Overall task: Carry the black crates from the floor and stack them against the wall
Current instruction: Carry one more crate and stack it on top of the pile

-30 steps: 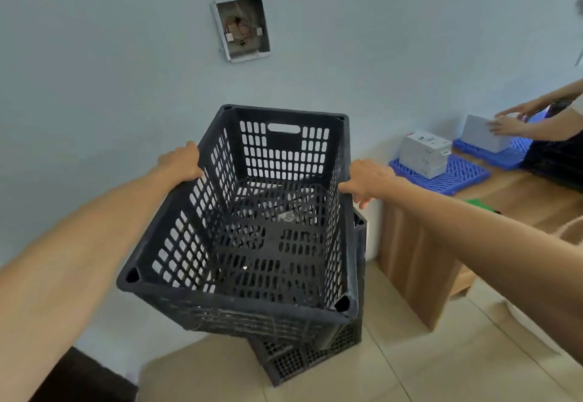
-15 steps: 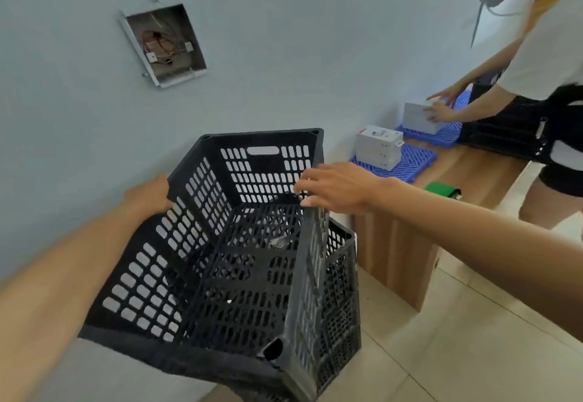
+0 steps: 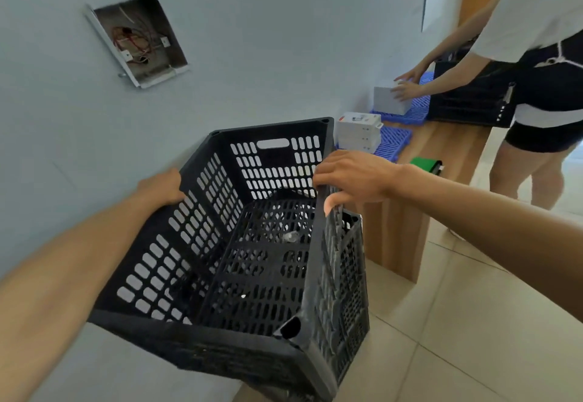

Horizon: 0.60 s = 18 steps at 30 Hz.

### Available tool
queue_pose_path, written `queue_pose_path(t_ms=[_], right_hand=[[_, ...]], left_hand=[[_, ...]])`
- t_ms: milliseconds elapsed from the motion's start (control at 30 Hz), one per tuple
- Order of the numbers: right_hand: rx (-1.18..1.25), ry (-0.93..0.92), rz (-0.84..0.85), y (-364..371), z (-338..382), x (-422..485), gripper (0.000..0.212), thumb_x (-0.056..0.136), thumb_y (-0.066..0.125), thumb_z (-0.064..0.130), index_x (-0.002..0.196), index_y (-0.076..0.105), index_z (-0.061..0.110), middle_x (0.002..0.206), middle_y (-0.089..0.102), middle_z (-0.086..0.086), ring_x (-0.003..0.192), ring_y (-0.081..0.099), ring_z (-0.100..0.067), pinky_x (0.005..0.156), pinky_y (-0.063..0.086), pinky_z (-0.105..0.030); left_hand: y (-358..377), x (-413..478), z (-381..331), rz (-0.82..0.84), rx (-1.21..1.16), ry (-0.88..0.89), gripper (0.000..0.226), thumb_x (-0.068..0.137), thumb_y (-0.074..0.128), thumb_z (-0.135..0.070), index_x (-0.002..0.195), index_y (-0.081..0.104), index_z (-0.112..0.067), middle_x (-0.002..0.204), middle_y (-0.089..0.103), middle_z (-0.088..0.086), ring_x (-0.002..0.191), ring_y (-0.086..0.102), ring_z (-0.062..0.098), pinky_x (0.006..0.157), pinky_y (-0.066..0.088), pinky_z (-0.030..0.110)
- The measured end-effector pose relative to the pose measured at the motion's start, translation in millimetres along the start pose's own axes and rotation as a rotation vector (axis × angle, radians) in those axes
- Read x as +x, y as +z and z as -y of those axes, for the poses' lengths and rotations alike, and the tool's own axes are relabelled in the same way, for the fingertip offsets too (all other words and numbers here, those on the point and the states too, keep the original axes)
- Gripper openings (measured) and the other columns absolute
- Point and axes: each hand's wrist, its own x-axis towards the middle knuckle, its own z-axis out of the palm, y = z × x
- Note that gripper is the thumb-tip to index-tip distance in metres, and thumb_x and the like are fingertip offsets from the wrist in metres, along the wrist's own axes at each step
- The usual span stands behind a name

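A black perforated crate (image 3: 246,262) fills the middle of the view, tilted and close to the pale wall (image 3: 284,38). It sits partly on another black crate (image 3: 356,275) below it, whose right side shows under the upper rim. My left hand (image 3: 161,187) grips the upper crate's left rim from outside. My right hand (image 3: 350,177) is on the right rim near the far corner, fingers curled over the edge and thumb below.
An open wall box with red wires (image 3: 138,38) is at upper left. A wooden bench (image 3: 441,149) to the right carries blue mats (image 3: 394,139), white boxes (image 3: 358,131) and a green item (image 3: 426,165). Another person (image 3: 536,70) stands there handling a box. Tiled floor (image 3: 473,322) lies at lower right.
The crate has come closer to the wall and lower onto the crate beneath. My right hand has shifted along the right rim towards the far corner. The view has swung right, showing the other person.
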Motion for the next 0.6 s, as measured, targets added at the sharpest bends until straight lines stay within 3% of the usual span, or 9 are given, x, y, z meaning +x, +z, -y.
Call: queue_pose_path(t_ms=[167, 267, 467, 600], right_hand=[[-0.001, 0.103, -0.148, 4.3, 32.3, -5.2, 0.061, 0.087, 0.035, 0.073, 0.100, 0.057, 0.018, 0.092, 0.060, 0.003, 0.085, 0.058, -0.018, 0.082, 0.049, -0.036], [-0.037, 0.163, -0.146, 3.3, 43.2, 3.2, 0.066, 0.084, 0.032, 0.076, 0.103, 0.059, 0.019, 0.092, 0.060, 0.003, 0.084, 0.057, -0.018, 0.078, 0.048, -0.035], [-0.028, 0.225, -0.085, -1.0, 44.0, 15.3, 0.069, 0.085, 0.030, 0.076, 0.111, 0.059, 0.020, 0.099, 0.061, 0.002, 0.091, 0.055, -0.018, 0.076, 0.047, -0.035], [-0.015, 0.229, -0.049, 0.6, 47.5, 22.7, 0.072, 0.085, 0.029, 0.077, 0.117, 0.057, 0.019, 0.106, 0.059, 0.001, 0.098, 0.052, -0.018, 0.079, 0.049, -0.036]], left_hand=[[1.9, 22.6, -28.7, -0.142, 0.054, 0.102, 0.033, 0.092, 0.054, -0.017, 0.119, 0.046, -0.001, 0.116, 0.059, 0.018, 0.102, 0.059, 0.034, 0.072, 0.044, 0.036], [3.4, 36.2, -36.0, -0.218, 0.117, 0.131, 0.035, 0.094, 0.052, -0.015, 0.125, 0.046, 0.001, 0.125, 0.054, 0.020, 0.112, 0.054, 0.036, 0.082, 0.047, 0.043], [-4.4, 41.0, -47.0, -0.153, 0.171, 0.145, 0.059, 0.096, 0.052, -0.029, 0.145, 0.030, -0.003, 0.146, 0.033, 0.019, 0.132, 0.036, 0.037, 0.103, 0.040, 0.049], [-11.4, 23.1, -71.1, -0.114, 0.120, 0.202, 0.065, 0.097, 0.047, -0.037, 0.152, 0.022, -0.014, 0.155, 0.028, 0.014, 0.139, 0.031, 0.035, 0.108, 0.035, 0.050]])
